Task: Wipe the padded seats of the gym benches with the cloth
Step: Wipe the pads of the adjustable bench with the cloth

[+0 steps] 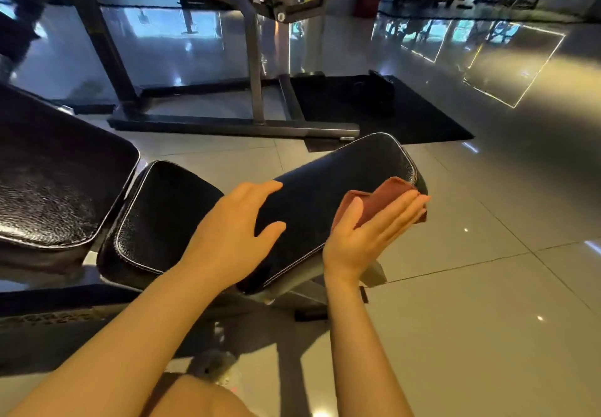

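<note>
At the far left a large black pad [55, 189] and, beside it, a smaller seat pad [162, 218] are seen untouched by either hand. The left hand [237, 237] is laid relaxed, fingers spread, on the long tilted pad [328, 195], while the rust-red cloth [380, 200] is pressed against that pad's right edge by the flat-fingered right hand [374, 234]. Wiping is judged underway, with the left pads possibly remaining

We've got grainy, shiny black leather-look pads [328, 195] with pale stitched piping, a soft matt rust-red cloth [380, 200], glossy floor tiles [471, 302] and dull painted metal frames [253, 68].
</note>
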A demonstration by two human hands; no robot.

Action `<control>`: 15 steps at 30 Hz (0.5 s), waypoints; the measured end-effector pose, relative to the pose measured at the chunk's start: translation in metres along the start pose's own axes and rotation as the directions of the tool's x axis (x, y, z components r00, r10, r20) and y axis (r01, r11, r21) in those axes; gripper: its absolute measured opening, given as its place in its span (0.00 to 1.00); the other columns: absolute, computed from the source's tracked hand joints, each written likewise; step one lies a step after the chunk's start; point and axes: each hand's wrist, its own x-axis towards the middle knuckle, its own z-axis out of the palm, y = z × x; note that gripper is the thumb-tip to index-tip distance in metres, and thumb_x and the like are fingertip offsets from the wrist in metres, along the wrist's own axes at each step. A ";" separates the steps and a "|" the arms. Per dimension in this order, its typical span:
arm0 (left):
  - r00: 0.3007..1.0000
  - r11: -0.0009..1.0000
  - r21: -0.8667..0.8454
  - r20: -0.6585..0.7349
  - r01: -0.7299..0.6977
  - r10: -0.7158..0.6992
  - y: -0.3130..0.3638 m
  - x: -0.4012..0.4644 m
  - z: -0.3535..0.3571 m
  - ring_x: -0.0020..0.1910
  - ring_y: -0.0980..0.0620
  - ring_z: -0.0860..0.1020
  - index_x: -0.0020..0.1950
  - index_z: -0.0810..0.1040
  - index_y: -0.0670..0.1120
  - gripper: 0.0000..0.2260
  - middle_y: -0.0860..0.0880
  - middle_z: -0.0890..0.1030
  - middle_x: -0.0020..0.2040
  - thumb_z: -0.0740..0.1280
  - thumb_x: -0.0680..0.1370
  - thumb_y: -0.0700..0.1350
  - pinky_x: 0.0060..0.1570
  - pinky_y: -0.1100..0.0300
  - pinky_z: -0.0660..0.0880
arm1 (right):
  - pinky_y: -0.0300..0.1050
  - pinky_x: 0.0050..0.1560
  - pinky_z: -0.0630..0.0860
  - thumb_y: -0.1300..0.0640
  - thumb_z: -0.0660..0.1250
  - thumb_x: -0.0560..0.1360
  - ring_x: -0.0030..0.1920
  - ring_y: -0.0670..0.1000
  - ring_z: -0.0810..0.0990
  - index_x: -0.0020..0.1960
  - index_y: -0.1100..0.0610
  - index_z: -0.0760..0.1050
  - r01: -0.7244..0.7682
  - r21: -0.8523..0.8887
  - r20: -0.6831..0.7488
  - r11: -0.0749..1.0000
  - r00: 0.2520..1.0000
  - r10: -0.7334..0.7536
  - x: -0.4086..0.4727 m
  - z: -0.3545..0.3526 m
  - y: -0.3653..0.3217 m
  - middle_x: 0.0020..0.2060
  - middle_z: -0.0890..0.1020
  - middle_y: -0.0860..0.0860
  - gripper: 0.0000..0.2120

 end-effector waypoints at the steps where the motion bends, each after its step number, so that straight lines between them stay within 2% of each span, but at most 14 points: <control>1: 1.000 1.000 0.007 0.017 -0.008 0.007 -0.005 -0.004 -0.001 0.67 0.54 0.69 0.75 0.64 0.54 0.26 0.53 0.70 0.69 0.67 0.78 0.50 0.62 0.59 0.67 | 0.46 0.78 0.49 0.45 0.53 0.83 0.79 0.57 0.45 0.78 0.64 0.48 -0.013 -0.020 0.018 1.000 1.000 0.014 -0.012 0.002 -0.002 0.78 0.51 0.61 0.33; 4: 0.999 1.000 0.027 0.050 -0.016 0.014 -0.022 -0.014 0.001 0.65 0.53 0.70 0.74 0.66 0.53 0.24 0.52 0.72 0.67 0.67 0.78 0.48 0.62 0.58 0.69 | 0.46 0.78 0.43 0.44 0.48 0.83 0.78 0.52 0.39 0.79 0.61 0.45 0.070 -0.160 0.103 0.985 0.993 -0.054 -0.052 0.005 0.000 0.78 0.49 0.58 0.32; 6: 0.999 0.998 0.068 0.047 -0.010 0.007 -0.036 -0.018 0.001 0.65 0.51 0.71 0.73 0.69 0.52 0.21 0.50 0.73 0.66 0.65 0.79 0.45 0.62 0.55 0.70 | 0.48 0.78 0.41 0.45 0.47 0.83 0.78 0.53 0.38 0.78 0.61 0.48 0.141 -0.242 0.169 0.960 0.980 -0.101 -0.074 0.006 0.004 0.77 0.49 0.58 0.30; 7: 0.999 0.995 0.101 0.032 -0.016 0.012 -0.044 -0.020 0.000 0.64 0.49 0.72 0.72 0.70 0.51 0.20 0.49 0.74 0.65 0.64 0.80 0.43 0.62 0.52 0.70 | 0.51 0.78 0.41 0.45 0.47 0.83 0.79 0.55 0.39 0.78 0.61 0.50 0.174 -0.280 0.202 0.944 0.972 -0.119 -0.080 0.007 0.006 0.77 0.51 0.59 0.29; 9: 0.999 0.981 0.189 -0.029 -0.038 0.044 -0.063 -0.024 -0.006 0.62 0.46 0.74 0.69 0.74 0.48 0.17 0.47 0.77 0.63 0.62 0.80 0.44 0.62 0.46 0.71 | 0.59 0.75 0.44 0.47 0.52 0.80 0.77 0.62 0.48 0.75 0.59 0.59 0.319 -0.338 0.291 0.886 0.930 -0.224 -0.088 0.005 0.008 0.75 0.58 0.58 0.27; 11: 0.995 0.950 0.308 -0.068 -0.048 0.073 -0.083 -0.027 -0.014 0.61 0.44 0.75 0.67 0.76 0.46 0.19 0.46 0.78 0.60 0.58 0.79 0.51 0.61 0.42 0.71 | 0.65 0.70 0.45 0.48 0.55 0.76 0.71 0.63 0.59 0.71 0.55 0.66 0.548 -0.319 0.419 0.773 0.813 -0.404 -0.093 0.000 0.015 0.70 0.66 0.55 0.25; 13: 0.994 0.891 0.449 -0.049 -0.066 0.098 -0.105 -0.030 -0.016 0.61 0.43 0.75 0.65 0.77 0.45 0.22 0.45 0.79 0.59 0.55 0.79 0.53 0.64 0.40 0.68 | 0.62 0.75 0.44 0.47 0.57 0.76 0.69 0.61 0.63 0.67 0.54 0.73 0.690 -0.274 0.509 0.670 0.695 -0.507 -0.093 -0.006 0.023 0.67 0.74 0.55 0.23; 15: 0.987 0.794 0.597 -0.026 -0.111 0.157 -0.119 -0.034 -0.013 0.63 0.42 0.75 0.63 0.79 0.44 0.21 0.44 0.79 0.60 0.56 0.79 0.52 0.67 0.39 0.62 | 0.56 0.76 0.43 0.45 0.56 0.78 0.69 0.58 0.67 0.65 0.55 0.78 0.779 -0.245 0.595 0.577 0.591 -0.545 -0.091 -0.011 0.026 0.64 0.79 0.55 0.23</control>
